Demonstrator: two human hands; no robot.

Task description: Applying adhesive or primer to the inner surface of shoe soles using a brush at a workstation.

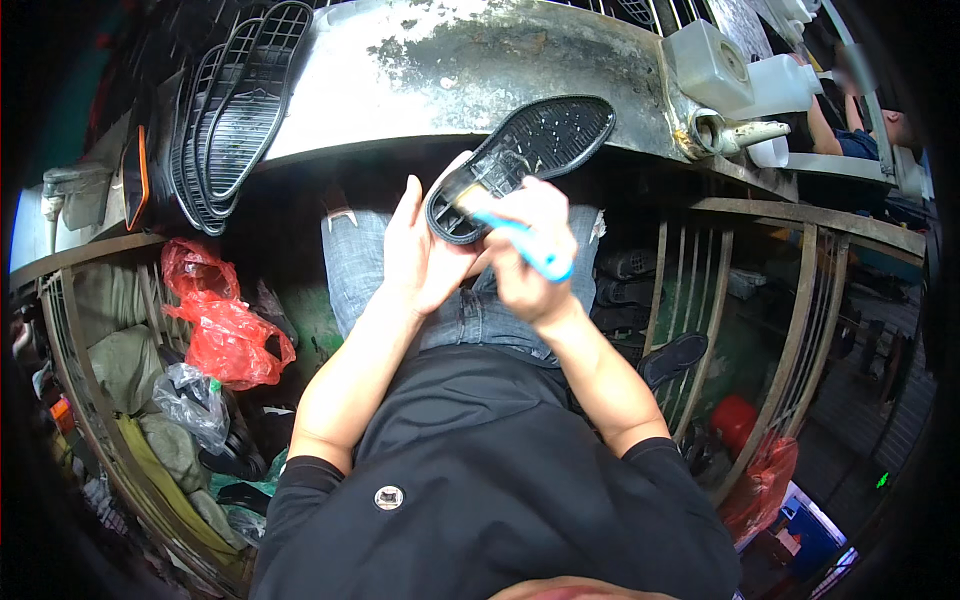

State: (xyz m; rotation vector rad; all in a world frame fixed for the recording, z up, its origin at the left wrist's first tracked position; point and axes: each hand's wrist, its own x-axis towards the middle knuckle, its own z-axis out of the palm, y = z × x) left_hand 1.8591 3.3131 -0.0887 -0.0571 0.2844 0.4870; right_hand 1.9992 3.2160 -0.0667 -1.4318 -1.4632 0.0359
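A black shoe sole [556, 132] lies aslant over my lap, its far end reaching up to the bench edge. My left hand [425, 255] is closed on its near end, with the thumb raised along the side. In my right hand [535, 235] is a brush with a blue handle [540, 255]. The brush's bristles are blurred and meet the near part of the sole's inner face. Wet-looking whitish specks show on the sole's far half.
A stained metal bench [480, 75] spans the far side. Several black soles [240, 115] are stacked at its left. A square plastic container [708, 65] and a white bottle [775, 85] stand right. Slatted racks [810, 330] flank me; a red bag [230, 340] hangs left. Another person's arm [825, 128] shows far right.
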